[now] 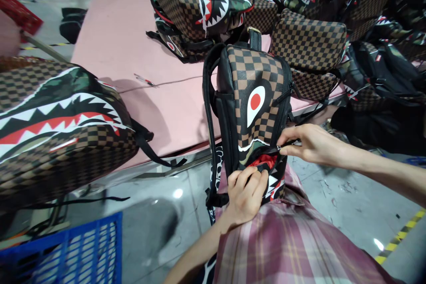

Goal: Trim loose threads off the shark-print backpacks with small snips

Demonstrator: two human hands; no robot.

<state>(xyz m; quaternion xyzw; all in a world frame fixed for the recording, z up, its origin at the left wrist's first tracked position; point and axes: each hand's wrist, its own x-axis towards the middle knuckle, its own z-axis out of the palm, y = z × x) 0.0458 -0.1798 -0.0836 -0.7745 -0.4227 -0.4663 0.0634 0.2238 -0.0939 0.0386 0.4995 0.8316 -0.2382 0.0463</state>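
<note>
A brown-and-black checkered backpack [241,66] with a red-and-white eye patch stands upright against my lap, leaning on the table edge. Its front pocket is unzipped and shows a red lining [266,159]. With curled fingers, my left hand [248,193] grips the lower edge of that pocket opening. At the right end of the opening, my right hand [302,144] pinches the zipper pull [278,147] between thumb and fingers. Black shoulder straps [208,97] hang along the backpack's left side.
On the pink table [116,44] lie a small pen-like tool [144,80] and a cord. A shark-mouth backpack [66,128] rests at the left. More checkered backpacks [309,40] are piled at the back and right. A blue plastic crate [80,248] sits at lower left.
</note>
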